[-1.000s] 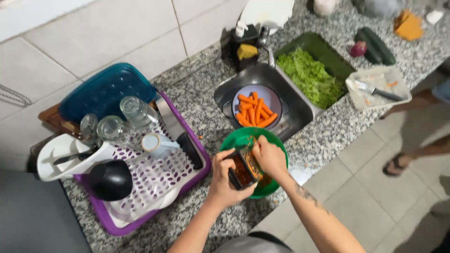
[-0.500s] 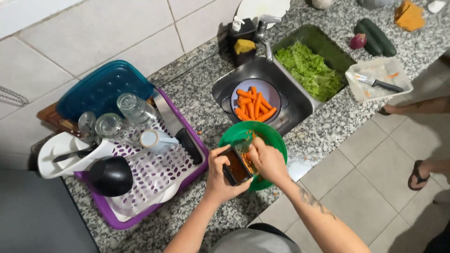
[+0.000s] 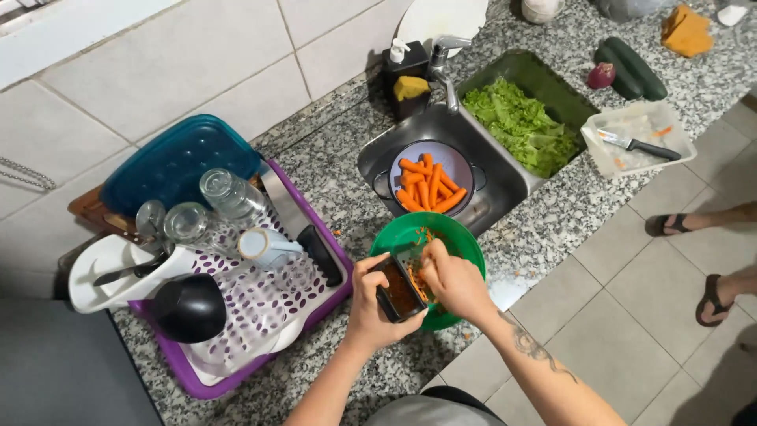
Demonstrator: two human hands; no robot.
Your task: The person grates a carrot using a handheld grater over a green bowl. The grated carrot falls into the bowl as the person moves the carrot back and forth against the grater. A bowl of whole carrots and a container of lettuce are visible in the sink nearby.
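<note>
Bright, even indoor light falls from overhead, flat and slightly cool, with colours well saturated. Shadows are soft and short: a faint one sits under the right hand (image 3: 453,284) on the green bowl (image 3: 457,237), and a darker one fills the floor corner far right of that hand. Mild glare shows on the steel sink (image 3: 505,189) beyond the hands and on the drinking glasses (image 3: 209,205) left of the left hand (image 3: 374,304). The centre is sharp — the fingers slightly motion-blurred. Wide-angle bending curves the wall tiles and counter edge toward the frame borders.
</note>
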